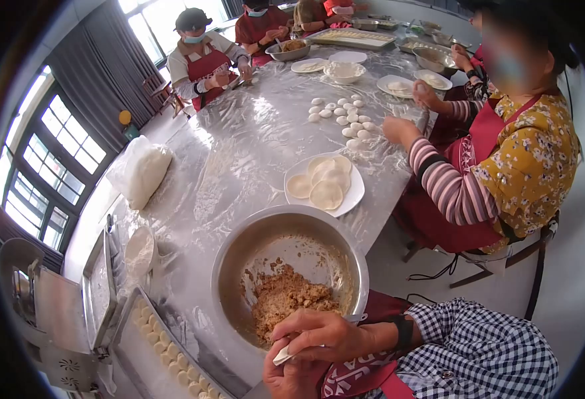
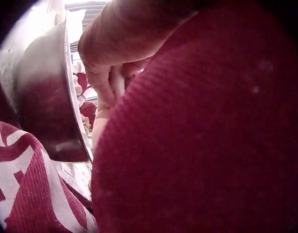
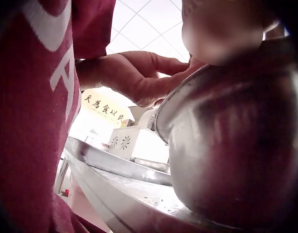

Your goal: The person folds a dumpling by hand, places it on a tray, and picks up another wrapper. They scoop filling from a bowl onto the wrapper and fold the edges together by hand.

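Both hands meet over the near rim of a large steel bowl point(image 1: 223, 266) in the head view. My right hand point(image 1: 326, 336), below a checked sleeve and dark wristband, pinches the edge of a small white dumpling point(image 1: 282, 356). Lower down, my left hand point(image 1: 289, 379) holds the same dumpling from the other side, its fingers curled. Most of the dumpling is hidden by the fingers. Brown minced filling point(image 1: 289, 296) lies in the bowl. In the right wrist view the left hand point(image 3: 139, 80) shows beside the bowl's rim.
Beyond the bowl stands a white plate point(image 1: 355, 199) of round wrappers point(image 1: 326, 179). A tray point(image 1: 133, 332) of dumplings lies at lower left, near a flour bowl point(image 1: 139, 249). Dough pieces point(image 1: 346, 116) dot the floured table point(image 1: 239, 153). A person point(image 1: 492, 153) works at the right; others sit farther off.
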